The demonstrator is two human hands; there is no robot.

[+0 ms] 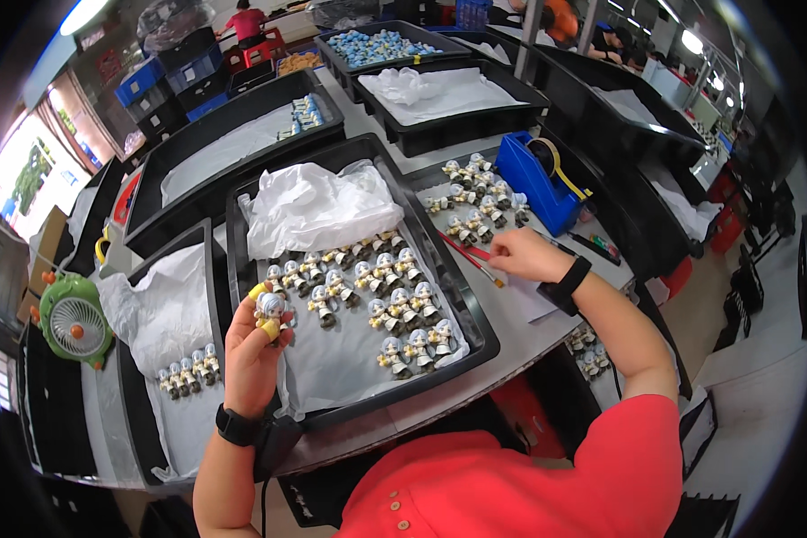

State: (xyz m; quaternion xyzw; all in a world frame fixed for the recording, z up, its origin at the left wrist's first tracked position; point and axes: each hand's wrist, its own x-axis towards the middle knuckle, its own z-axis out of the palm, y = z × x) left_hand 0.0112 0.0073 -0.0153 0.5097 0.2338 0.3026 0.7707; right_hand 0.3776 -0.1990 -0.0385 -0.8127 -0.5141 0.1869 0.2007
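Note:
My left hand (253,354), with yellow covers on its fingertips, grips a small figurine (270,307) with pale hair, held upright over the left edge of a black tray (483,345). Rows of similar figurines (402,308) lie in that tray on white sheeting, below a crumpled white sheet (318,211). Off to the right, my right hand (531,257) is closed, fingertips pressed together at the table beside a thin red-handled brush (472,258). Whatever is between those fingertips is hidden. Several more figurines (475,193) stand just beyond this hand.
A blue tape dispenser (540,184) stands beyond my right hand, with pens (596,248) beside it. At the left are a green fan (73,325) and another tray holding a row of figurines (189,370). More black trays (457,123) fill the far side. People work in the background.

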